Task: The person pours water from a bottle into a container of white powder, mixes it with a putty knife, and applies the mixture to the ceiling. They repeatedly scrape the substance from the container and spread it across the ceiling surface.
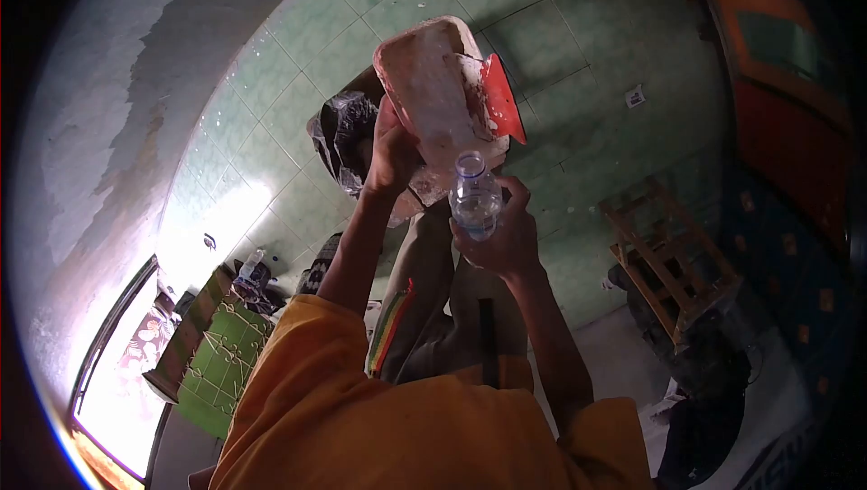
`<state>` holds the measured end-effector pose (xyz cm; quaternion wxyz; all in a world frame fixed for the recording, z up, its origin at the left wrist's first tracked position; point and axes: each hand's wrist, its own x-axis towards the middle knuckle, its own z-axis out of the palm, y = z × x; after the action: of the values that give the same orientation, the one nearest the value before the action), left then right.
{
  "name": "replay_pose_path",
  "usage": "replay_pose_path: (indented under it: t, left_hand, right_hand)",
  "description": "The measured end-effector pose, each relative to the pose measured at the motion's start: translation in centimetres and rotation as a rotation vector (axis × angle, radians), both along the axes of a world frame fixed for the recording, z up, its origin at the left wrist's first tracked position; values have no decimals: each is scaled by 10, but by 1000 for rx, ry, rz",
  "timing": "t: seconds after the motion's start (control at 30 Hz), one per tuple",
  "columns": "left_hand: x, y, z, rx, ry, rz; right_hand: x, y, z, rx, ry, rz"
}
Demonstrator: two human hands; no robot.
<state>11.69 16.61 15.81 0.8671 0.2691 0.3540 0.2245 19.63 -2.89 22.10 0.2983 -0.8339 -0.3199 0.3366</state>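
Note:
My left hand (395,154) grips the left side of a shallow rectangular plastic tub (423,74), its inside coated with whitish residue. A red flat spreader (503,100) smeared with white leans on the tub's right edge. In my right hand (511,235) is a clear plastic bottle (476,204), uncapped, its mouth pointing up toward the tub's near end. Some clear liquid shows inside the bottle. Behind my left hand, a black plastic bag (343,133) sits on the floor.
Green floor tiles (361,2) spread around, speckled with white. On the right stands a wooden frame stool (673,260) beside dark cloth. A red and orange cabinet (786,102) rises at the far right. A green panel with metal scrollwork (221,368) is at lower left, near a bright doorway.

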Motion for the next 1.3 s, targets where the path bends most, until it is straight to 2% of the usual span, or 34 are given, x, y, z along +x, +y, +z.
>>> replay_pose_path:
  t: [0.13,0.23,0.47,0.63,0.93,1.3]
  left_hand:
    - [-2,-3,-13,80,-64,-88]
    - [-3,-6,-18,28,-114,-57]
    - [-1,-11,-25,59,-50,-45]
    - [5,-14,-9,-32,-29,57]
    - [8,-18,-6,10,19,66]
    - [8,-18,-12,13,-48,69]
  right_hand:
    - [6,3,-3,-3,-47,1]
    - [9,0,-3,-3,59,-68]
    - [18,4,11,-31,8,-30]
    - [18,7,17,-69,-2,-37]
    - [16,3,19,-98,9,-26]
    - [12,3,20,-131,1,-27]
